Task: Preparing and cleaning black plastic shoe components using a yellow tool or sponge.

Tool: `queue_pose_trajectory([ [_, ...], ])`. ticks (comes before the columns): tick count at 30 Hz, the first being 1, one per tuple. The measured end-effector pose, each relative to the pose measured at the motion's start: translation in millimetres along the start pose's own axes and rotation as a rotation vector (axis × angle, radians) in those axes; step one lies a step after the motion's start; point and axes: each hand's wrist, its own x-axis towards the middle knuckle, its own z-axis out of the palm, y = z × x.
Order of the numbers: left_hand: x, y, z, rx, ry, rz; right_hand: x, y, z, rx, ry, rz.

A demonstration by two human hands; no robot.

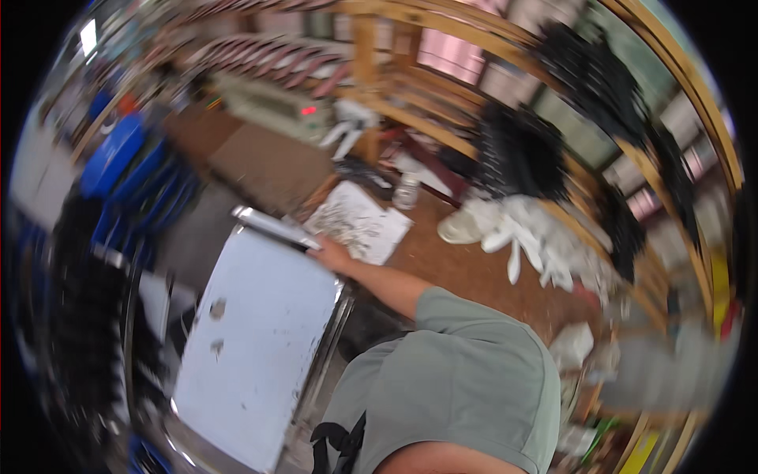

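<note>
My right hand [332, 255] reaches forward and to the left, closed round the end of a pale metal handle bar [276, 227]. The bar runs along the far edge of a cart with a flat white top [257, 316]. A few dark scuffs mark that top, and no goods stand on it. Motion blur hides the exact finger positions. Just beyond the hand lies a white sheet [359, 223] with small dark bits scattered over it, on a brown workbench [442, 272]. My left hand is out of view.
White gloves [517, 237] and a clear jar [407, 192] lie on the bench. Bundles of black items [521, 150] hang from a wooden rack [442, 103]. Blue plastic pieces [126, 162] and a black stack [79, 316] stand left of the cart. A box with a red display [272, 107] sits farther back.
</note>
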Motion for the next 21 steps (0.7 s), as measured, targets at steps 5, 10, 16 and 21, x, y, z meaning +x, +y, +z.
queue_pose_trajectory([
  [5,-5.6,21.8,25.3,0.231,-0.231,0.145,-49.6,24.4,-21.0,-0.020,0.057,0.090],
  [10,-37.1,21.8,40.9,0.282,-0.281,0.227,-131.9,81.6,-24.1,0.037,-0.080,0.242],
  [16,-47.1,38.2,21.1,0.342,-0.195,0.298,-224.7,139.1,-81.5,0.315,0.133,0.558],
  [21,2.9,119.3,92.0,0.357,-0.340,0.441,-250.0,155.6,-126.2,0.409,0.242,0.553],
])
